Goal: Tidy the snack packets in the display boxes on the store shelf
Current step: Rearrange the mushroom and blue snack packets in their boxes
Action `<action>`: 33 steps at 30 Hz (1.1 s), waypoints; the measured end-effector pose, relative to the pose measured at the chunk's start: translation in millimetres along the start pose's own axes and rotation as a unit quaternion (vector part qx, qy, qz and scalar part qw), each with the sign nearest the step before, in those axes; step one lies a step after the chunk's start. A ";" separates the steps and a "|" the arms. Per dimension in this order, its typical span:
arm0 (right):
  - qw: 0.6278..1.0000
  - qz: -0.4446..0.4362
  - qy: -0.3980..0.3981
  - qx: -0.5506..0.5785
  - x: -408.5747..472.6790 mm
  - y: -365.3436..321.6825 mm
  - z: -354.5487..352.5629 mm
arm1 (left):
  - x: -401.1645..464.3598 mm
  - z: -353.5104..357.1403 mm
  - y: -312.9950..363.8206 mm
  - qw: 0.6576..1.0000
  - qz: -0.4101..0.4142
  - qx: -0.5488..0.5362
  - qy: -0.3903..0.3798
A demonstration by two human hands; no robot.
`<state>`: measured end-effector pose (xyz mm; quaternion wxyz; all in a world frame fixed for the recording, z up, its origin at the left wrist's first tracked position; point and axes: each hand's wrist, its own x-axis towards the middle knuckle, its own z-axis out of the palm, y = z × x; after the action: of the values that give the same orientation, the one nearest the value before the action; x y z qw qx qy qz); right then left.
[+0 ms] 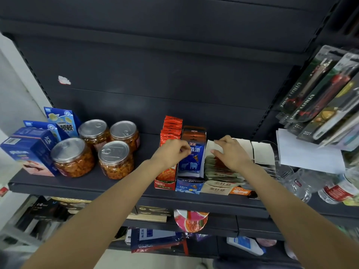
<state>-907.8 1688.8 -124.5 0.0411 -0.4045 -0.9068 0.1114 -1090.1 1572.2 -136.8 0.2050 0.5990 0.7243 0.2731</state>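
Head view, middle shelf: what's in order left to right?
Blue cartons → four sealed jars → red display box → blue display box → tan display box → clear plastic bottles.

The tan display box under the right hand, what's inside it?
The tan box holds a row of greenish and red-orange packets standing on edge. The right hand covers the middle of the row, so the packets beneath it cannot be seen.
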 end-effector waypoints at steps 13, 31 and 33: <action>0.999 -0.008 0.036 -0.019 3.8 5.6 10.2 | 38.8 16.5 -4.7 0.950 0.045 0.309 0.025; 1.000 0.011 0.025 -0.001 1.0 2.7 11.2 | 49.0 11.2 16.2 0.934 0.017 0.347 0.087; 1.000 0.012 0.023 0.000 0.4 2.3 11.1 | 49.1 9.1 19.3 0.931 0.029 0.343 0.124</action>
<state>-908.2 1688.7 -135.9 0.0608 -0.4182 -0.9005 0.1024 -1079.6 1624.3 -129.9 -0.1126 0.6148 0.7758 0.0863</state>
